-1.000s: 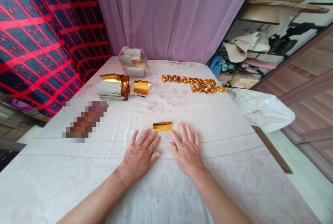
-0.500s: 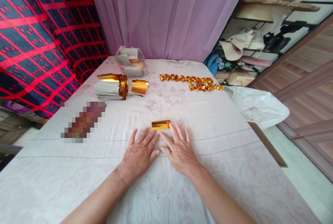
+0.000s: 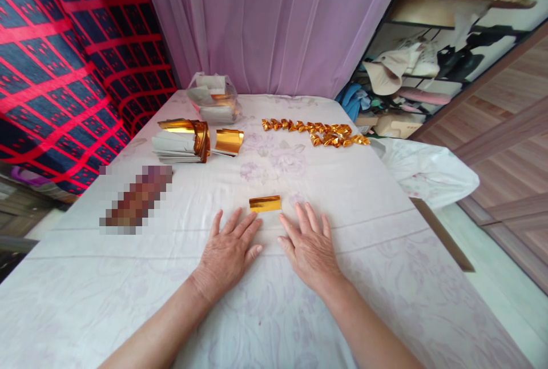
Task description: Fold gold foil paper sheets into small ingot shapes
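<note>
A small folded strip of gold foil paper (image 3: 265,204) lies on the white flowered cloth (image 3: 368,197) just beyond my fingertips. My left hand (image 3: 228,253) rests flat, palm down, fingers spread, just below and left of the strip. My right hand (image 3: 310,248) lies flat to the strip's lower right, fingers apart. Neither hand touches the strip or holds anything.
A stack of white and gold paper sheets (image 3: 182,141) and a loose gold sheet (image 3: 229,141) lie at the back left. A clear plastic bag of papers (image 3: 214,97) stands behind them. A row of folded gold pieces (image 3: 317,132) lies at the back right. A pixelated patch (image 3: 137,197) sits at the left.
My right hand slid left until its fingers reached the gold strip, then drew back to the right. The left hand stayed flat in place.
</note>
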Motion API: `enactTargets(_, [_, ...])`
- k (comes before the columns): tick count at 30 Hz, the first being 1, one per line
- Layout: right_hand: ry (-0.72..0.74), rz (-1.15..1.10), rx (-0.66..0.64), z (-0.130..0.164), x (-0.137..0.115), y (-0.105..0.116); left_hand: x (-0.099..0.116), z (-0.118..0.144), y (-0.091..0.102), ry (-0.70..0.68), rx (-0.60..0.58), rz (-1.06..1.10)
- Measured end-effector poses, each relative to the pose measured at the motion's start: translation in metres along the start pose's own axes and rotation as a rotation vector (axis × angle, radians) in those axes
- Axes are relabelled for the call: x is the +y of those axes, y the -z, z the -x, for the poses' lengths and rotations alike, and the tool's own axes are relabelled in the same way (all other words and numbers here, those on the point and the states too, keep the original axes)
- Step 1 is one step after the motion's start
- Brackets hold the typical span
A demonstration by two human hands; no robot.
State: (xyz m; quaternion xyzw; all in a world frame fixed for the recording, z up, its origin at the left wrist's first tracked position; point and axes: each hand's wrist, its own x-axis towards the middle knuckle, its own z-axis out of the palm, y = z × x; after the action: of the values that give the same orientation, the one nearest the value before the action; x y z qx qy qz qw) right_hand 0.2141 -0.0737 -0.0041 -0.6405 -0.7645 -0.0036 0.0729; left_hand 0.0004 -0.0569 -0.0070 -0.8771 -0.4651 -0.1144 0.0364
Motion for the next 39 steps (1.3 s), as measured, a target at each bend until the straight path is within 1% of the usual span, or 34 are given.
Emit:
enactTargets(6, [0.038,-0.013,0.018,0.001,0.0,-0.003,0.004,-0.001,0.002,-0.01,-0.008,0.006])
enactTargets(8, [0.095,-0.041,0.017,0.001,-0.002,-0.002,0.005,-0.001,0.002,-0.022,-0.011,-0.004])
enactTargets(11, [0.178,-0.083,-0.018,0.002,-0.004,-0.001,0.005,0.0,0.001,-0.039,-0.014,-0.023])
enactTargets(15, [0.161,-0.087,-0.025,0.001,-0.003,0.003,0.002,0.001,0.0,-0.05,-0.034,-0.026])
enactTargets(20, [0.056,-0.039,0.062,-0.002,0.005,0.008,-0.006,0.001,-0.003,-0.075,-0.054,-0.007])
enactTargets(26, [0.097,-0.08,0.162,-0.004,0.009,0.002,-0.019,0.0,0.001,-0.071,-0.156,0.147])
enactTargets(28, [0.113,-0.098,0.192,-0.005,0.01,-0.002,-0.022,-0.002,0.004,-0.058,-0.167,0.223])
enactTargets(32, [0.148,-0.121,0.222,-0.007,0.011,-0.006,-0.026,-0.008,0.01,0.027,-0.1,0.345])
enactTargets(35, [0.164,-0.132,0.234,-0.008,0.012,-0.006,-0.027,-0.02,0.013,0.093,-0.031,0.39])
enactTargets(39, [0.177,-0.158,0.258,-0.01,0.012,-0.007,-0.024,-0.036,0.014,0.158,0.004,0.346])
